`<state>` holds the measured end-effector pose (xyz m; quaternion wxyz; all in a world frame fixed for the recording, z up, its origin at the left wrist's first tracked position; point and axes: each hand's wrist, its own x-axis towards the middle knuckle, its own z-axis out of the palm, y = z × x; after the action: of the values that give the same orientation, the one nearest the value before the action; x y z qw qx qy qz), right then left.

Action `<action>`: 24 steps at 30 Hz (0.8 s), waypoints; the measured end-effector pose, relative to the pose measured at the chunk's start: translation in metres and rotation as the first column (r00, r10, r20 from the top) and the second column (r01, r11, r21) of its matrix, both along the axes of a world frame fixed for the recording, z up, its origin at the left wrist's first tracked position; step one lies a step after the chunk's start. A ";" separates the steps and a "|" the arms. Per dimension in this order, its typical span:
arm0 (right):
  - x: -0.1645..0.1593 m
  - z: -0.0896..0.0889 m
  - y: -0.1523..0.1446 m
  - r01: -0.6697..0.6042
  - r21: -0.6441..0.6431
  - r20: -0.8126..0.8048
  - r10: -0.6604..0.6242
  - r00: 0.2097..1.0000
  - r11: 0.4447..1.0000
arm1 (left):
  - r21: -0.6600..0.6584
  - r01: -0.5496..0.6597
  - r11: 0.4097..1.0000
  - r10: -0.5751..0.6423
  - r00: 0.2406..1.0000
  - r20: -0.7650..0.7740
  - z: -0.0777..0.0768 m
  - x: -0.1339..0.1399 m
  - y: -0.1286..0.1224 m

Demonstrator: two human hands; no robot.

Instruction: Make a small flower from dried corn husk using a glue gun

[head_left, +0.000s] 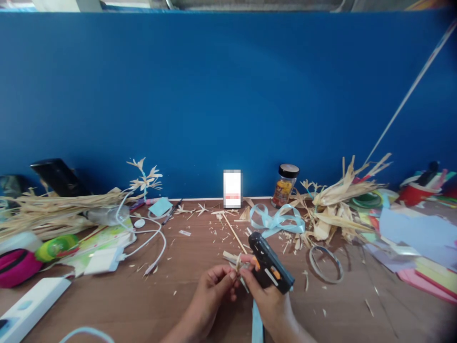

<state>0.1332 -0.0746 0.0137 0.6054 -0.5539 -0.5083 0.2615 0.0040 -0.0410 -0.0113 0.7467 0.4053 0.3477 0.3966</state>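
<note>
My left hand [210,293] is closed, its fingertips pinching a small piece of dried corn husk [232,258]. My right hand [271,307] is wrapped around a black and orange hot glue gun [273,264], whose dark rear end tilts down to the right. Its thumb and forefinger also reach the husk piece, so the two hands meet over the table. The gun's nozzle is hard to make out. Just beyond the fingers lies a thin wooden stick [233,231] among husk scraps. Below the right hand runs a light blue strip [257,321].
Light blue ribbon [276,221] and a black-lidded jar [284,186] are behind the gun. Husk bundles lie at left [67,205] and right [330,212]. A tape ring [324,267] is at right; a white power strip [34,312] and charging cable [162,238] are left.
</note>
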 end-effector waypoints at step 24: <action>0.005 -0.003 0.005 0.047 -0.056 0.060 -0.043 0.997 0.997 | -0.212 0.133 0.968 -0.102 0.983 0.150 0.002 -0.003 0.001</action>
<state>0.1381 -0.0691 0.0108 0.5798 -0.5897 -0.5056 0.2459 0.0014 -0.0397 -0.0098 0.8315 0.3113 0.3128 0.3375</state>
